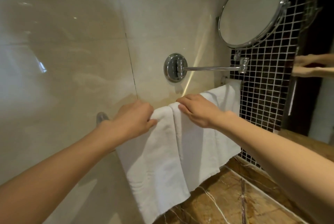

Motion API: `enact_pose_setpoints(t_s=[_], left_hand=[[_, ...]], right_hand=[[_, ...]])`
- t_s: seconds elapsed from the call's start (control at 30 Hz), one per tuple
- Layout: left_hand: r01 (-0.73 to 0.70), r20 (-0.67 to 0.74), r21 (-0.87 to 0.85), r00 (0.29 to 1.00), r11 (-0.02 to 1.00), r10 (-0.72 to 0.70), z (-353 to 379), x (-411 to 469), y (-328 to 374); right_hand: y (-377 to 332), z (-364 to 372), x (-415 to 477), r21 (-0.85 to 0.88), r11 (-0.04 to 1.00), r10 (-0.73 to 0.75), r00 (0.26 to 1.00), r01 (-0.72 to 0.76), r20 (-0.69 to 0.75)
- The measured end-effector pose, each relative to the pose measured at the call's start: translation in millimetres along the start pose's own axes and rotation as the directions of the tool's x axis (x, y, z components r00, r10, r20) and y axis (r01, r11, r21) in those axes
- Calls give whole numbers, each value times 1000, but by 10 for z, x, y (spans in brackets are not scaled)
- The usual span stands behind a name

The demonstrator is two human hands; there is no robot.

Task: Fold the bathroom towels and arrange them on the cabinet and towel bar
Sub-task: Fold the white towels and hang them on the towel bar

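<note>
Head view: the left towel (159, 160) and the right towel (207, 142) hang side by side over the towel bar (101, 117), above the marble tabletop (235, 198). The left grip (133, 120) pinches the left towel's top fold. The right grip (197, 113) curls over the right towel's. The cloth looks soft, light and limp, so it is best held along the folded top edge.

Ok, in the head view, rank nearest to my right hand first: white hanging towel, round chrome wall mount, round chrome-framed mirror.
1. White hanging towel, under the right hand.
2. Round chrome wall mount, just above.
3. Round chrome-framed mirror, upper right.
</note>
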State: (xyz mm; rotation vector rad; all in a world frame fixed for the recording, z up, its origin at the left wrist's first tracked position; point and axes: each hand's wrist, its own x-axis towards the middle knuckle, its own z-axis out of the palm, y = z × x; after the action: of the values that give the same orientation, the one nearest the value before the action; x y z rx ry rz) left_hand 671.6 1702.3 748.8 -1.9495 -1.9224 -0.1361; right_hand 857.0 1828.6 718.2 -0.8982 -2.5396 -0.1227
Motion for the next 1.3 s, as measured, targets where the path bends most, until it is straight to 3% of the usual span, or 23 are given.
enact_pose_setpoints(t_s=[0.13,0.23,0.33,0.57,0.83,0.97,1.13,1.3], left_hand=[[-4,32,5,999,1000,4,-16,125,94],[-65,25,-114,997,991,69,51,352,281],[-128,25,-206,990,970,136,126,663,494],[-190,-29,-212,982,959,189,288,1075,754],[-226,-151,-269,970,936,191,407,1178,688],[-201,-123,-247,977,948,175,376,1182,708],[-147,25,-213,987,966,156,232,993,598],[-20,142,-189,989,982,47,205,581,208]], right_hand=[[36,19,24,11,1000,-8,1000,8,5],[106,-27,19,106,994,26,999,-22,-40],[312,-83,10,46,994,105,992,-101,-70],[875,-152,-36,32,962,270,962,-272,38],[1089,-64,-71,90,960,261,963,-266,66],[996,-133,-47,102,955,273,960,-279,70],[510,-158,-67,156,979,132,991,-131,2],[142,-140,-158,24,999,-22,998,21,56]])
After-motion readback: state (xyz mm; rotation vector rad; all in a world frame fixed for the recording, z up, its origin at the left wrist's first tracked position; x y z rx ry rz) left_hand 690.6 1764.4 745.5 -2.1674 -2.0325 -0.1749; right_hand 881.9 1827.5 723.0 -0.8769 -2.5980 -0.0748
